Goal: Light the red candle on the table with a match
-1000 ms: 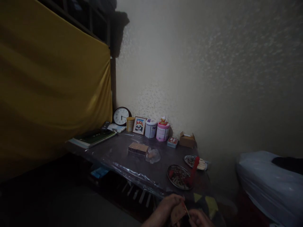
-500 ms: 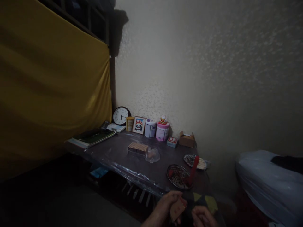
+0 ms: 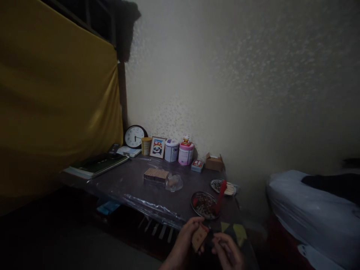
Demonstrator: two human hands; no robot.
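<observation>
My left hand (image 3: 185,240) is closed around a small tan, cardboard-like piece (image 3: 200,237) with dark reddish spots and a red edge at the top. Just to its right is my right hand (image 3: 226,250), its thumb and fingers pinched together; whatever they hold, if anything, is too dark to make out. Beyond both hands lies a metal plate (image 3: 194,210) of small dark and pale bits, with a long red stick-like object (image 3: 221,195) slanting up from it. Yellow patches (image 3: 239,234) show on the table's corner behind my right hand.
On the plastic-covered table (image 3: 126,183) are a row of tan pieces (image 3: 156,175), a clear bag (image 3: 174,182) and a second plate (image 3: 216,183) with pale sticks. Tins (image 3: 171,150), a framed panda picture (image 3: 158,147), a clock (image 3: 135,136) and a cardboard box (image 3: 214,162) line the wall.
The view has swung slightly right, so the table appears further left. My right hand has come closer to the tan piece in my left hand.
</observation>
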